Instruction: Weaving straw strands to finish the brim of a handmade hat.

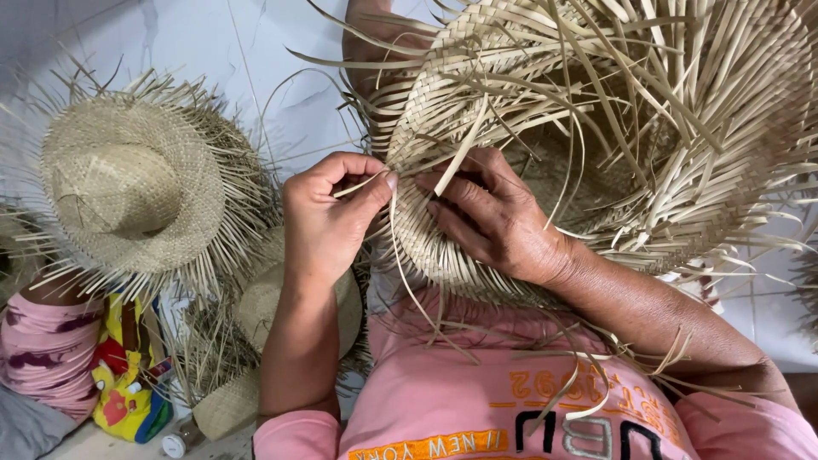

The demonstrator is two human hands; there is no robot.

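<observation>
Left hand [328, 213] fingers pinch a thin loose straw strip [362, 181] at the brim edge of the half-woven straw hat [545, 111] held at chest level, right hand [494, 217] fingers pressed on the weave; light, springy, brittle-looking, best gripped at the woven brim.

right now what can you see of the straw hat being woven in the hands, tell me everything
The unfinished hat is woven from flat, pale tan straw strips. Its plaited part curves tightly, while many loose strips fan out around the edge. It is held up, tilted, over the person's pink shirt. The left hand pinches one strip between thumb and fingers; the right hand presses on the woven edge, fingers tucked among the strips. Its upper right part runs out of view.
</observation>
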